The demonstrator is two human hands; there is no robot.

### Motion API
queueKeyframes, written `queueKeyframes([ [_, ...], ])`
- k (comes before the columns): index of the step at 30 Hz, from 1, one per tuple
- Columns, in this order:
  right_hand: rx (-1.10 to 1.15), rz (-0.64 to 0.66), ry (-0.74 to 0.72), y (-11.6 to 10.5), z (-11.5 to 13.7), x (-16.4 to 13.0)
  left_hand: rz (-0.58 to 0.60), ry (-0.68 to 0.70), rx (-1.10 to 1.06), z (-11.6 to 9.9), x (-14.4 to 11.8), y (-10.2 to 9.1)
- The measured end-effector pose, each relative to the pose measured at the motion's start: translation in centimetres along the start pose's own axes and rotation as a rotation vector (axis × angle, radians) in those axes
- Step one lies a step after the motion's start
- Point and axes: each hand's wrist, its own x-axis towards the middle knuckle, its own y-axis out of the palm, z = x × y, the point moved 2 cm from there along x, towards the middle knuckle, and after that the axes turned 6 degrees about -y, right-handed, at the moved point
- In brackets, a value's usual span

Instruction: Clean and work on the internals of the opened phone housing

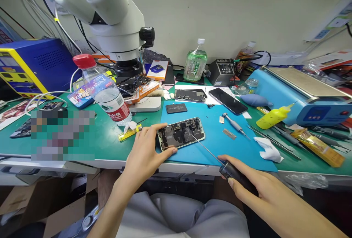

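An opened phone (181, 132) lies face down on the blue mat (242, 150), its circuit boards exposed. My left hand (143, 152) grips the phone's left end between thumb and fingers. My right hand (255, 186) holds a black-handled screwdriver (233, 172) at the table's front edge. The thin shaft runs up and left, and its tip rests inside the phone near its middle. A black battery (176, 108) lies on the mat just behind the phone.
A microscope (110, 14) overhangs the left. A water bottle (106, 93) tilts near my left hand. A second screwdriver (233, 123), a dark phone (227, 100), a white cloth (268, 149), a yellow squeeze bottle (273, 117) and a blue heating machine (299, 95) stand to the right.
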Motion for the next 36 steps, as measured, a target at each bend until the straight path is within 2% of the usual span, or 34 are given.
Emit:
queueKeyframes([
  [15,-0.016,0.056,0.04,-0.28,0.5,0.02,0.005,-0.002,0.006,0.06,-0.08,-0.04],
  [29,0.024,0.088,0.073,-0.23,-0.33,-0.39,0.013,-0.015,0.004,0.12,-0.07,0.12],
  [36,0.014,0.053,0.044,-0.04,-0.28,-0.24,0.001,-0.005,-0.001,0.07,-0.01,0.1],
])
